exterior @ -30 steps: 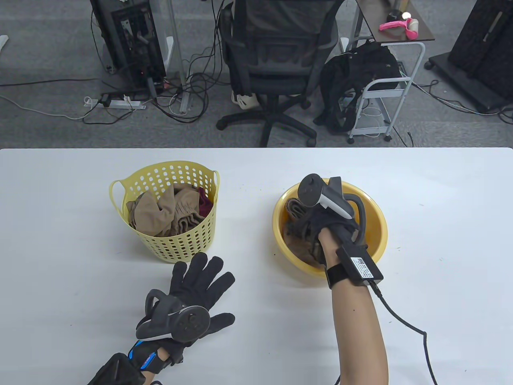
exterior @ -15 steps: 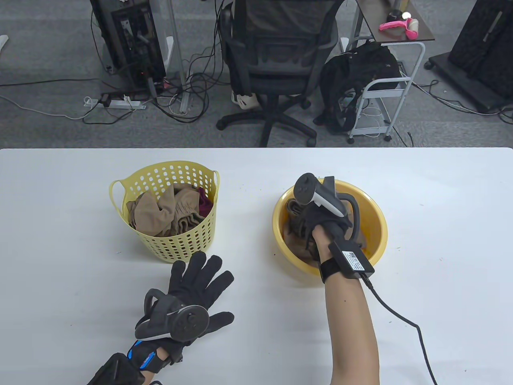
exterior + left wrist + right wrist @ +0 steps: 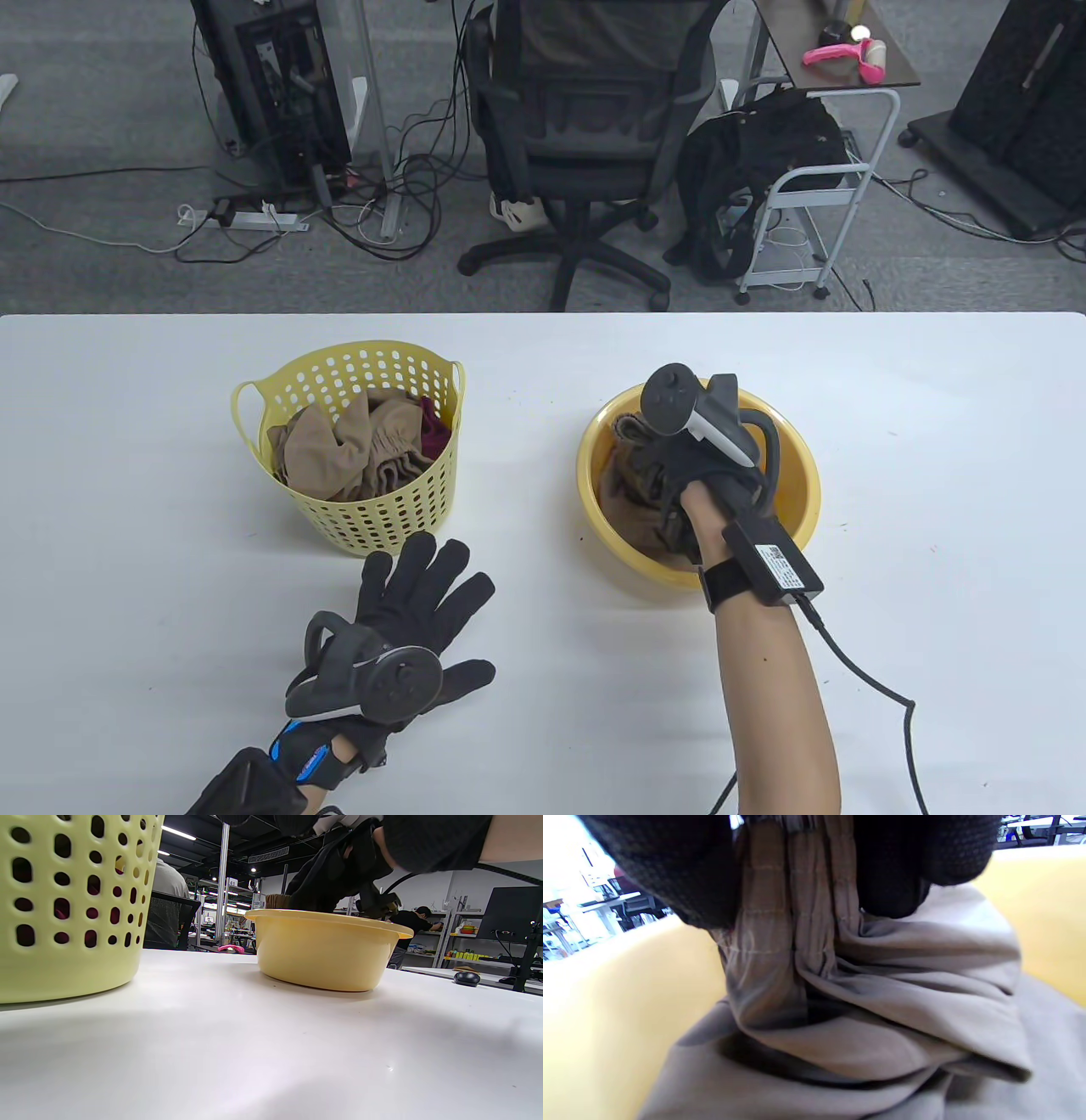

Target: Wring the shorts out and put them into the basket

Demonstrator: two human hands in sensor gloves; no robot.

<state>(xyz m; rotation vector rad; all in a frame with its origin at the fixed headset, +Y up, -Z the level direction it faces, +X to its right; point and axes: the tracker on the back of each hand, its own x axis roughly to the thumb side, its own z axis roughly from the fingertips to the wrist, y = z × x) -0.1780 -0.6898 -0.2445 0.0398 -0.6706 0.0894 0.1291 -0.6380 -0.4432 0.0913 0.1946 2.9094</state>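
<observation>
I counted one perforated yellow plastic basket | one round yellow plastic basin | one pair of taupe fabric shorts in that basin | two black-gloved hands of mine: left hand, right hand.

On the desk, the basket stands left of the basin, well apart. The shorts lie in the basin; clothes fill the basket.
</observation>
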